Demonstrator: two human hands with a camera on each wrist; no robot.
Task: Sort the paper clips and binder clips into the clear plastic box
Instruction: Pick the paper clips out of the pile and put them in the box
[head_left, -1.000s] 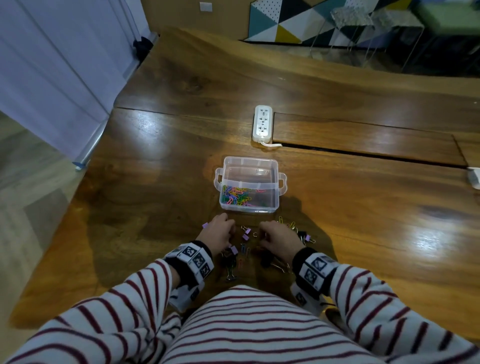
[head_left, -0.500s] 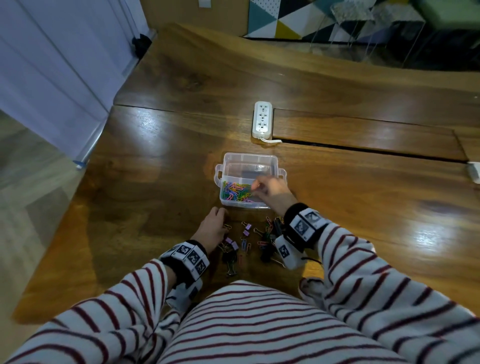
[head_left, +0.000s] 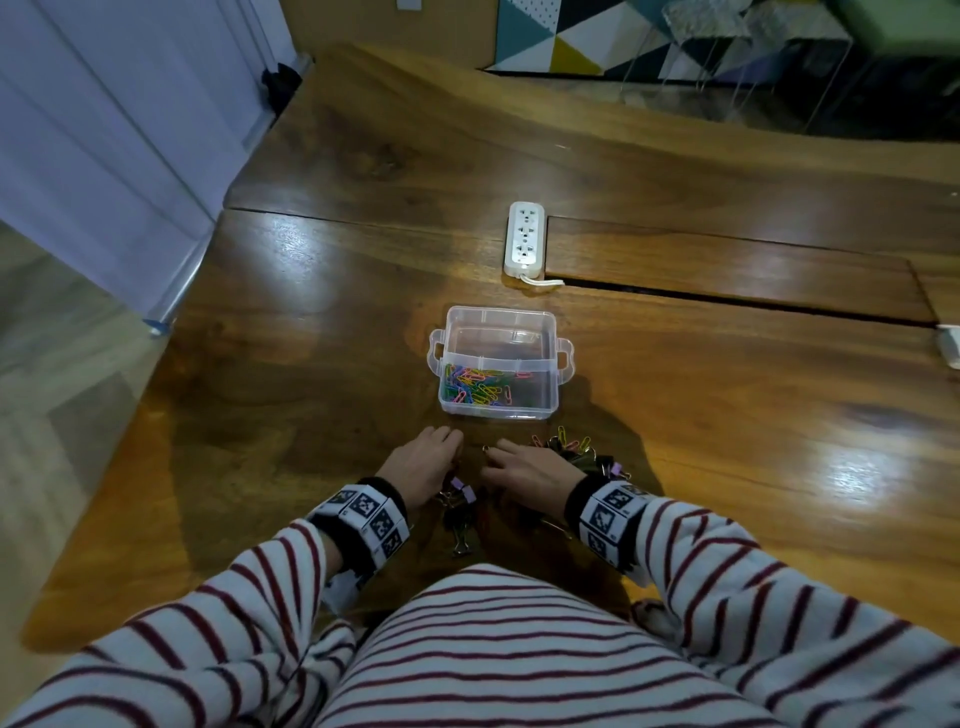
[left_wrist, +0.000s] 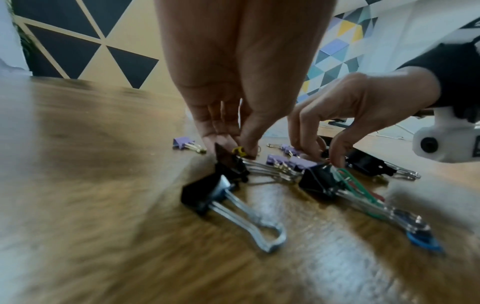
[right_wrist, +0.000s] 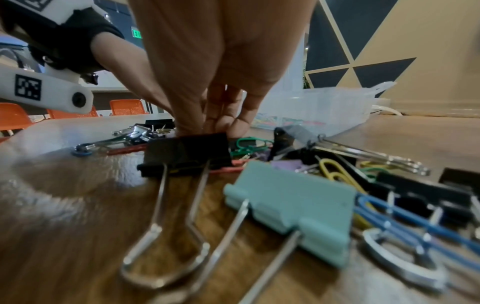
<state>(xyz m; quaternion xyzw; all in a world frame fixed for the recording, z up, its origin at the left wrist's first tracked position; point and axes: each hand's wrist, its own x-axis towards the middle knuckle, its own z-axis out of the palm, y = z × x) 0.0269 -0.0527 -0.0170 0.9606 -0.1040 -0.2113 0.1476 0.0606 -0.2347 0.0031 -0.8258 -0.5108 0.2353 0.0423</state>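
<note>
The clear plastic box (head_left: 563, 358) stands open just beyond my hands, with several coloured paper clips (head_left: 475, 384) in its near compartment. Its far compartment looks bare. Loose binder clips and paper clips (head_left: 571, 449) lie between my hands and the table's near edge. My left hand (left_wrist: 236, 146) reaches down to the table and pinches a yellow paper clip (left_wrist: 239, 150) next to a black binder clip (left_wrist: 228, 162). My right hand (right_wrist: 215, 127) has its fingertips bunched in the pile behind another black binder clip (right_wrist: 187, 152), pinching something small and dark that I cannot make out.
A teal binder clip (right_wrist: 288, 207), blue and yellow paper clips and small purple binder clips (left_wrist: 288, 162) are scattered under my wrists. A white power strip (head_left: 523, 236) lies beyond the box. The wooden table (head_left: 727, 415) stretches wide on both sides.
My right hand was over the box half a second ago and has come back down to the clip pile. My left hand has stayed at the pile.
</note>
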